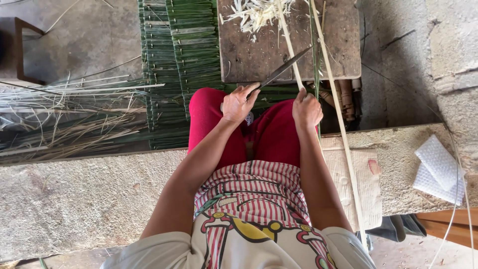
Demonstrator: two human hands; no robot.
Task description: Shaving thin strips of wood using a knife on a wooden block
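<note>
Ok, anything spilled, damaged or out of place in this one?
Only loose mess: pale shavings lie scattered on the worn wooden board, and dry stalks sprawl untidily beside the neatly stacked green strips. The left hand holds a dark knife, the right hand a pale stick. Nothing looks broken.

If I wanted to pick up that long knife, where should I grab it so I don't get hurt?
Probably by the handle end, where the left hand grips the long dark metal knife. Come from the near side, by the red lap. The narrow blade slants up and away over the worn wooden board, its tip beside the pale bamboo strip that the right hand holds, so keep off that end.
</note>
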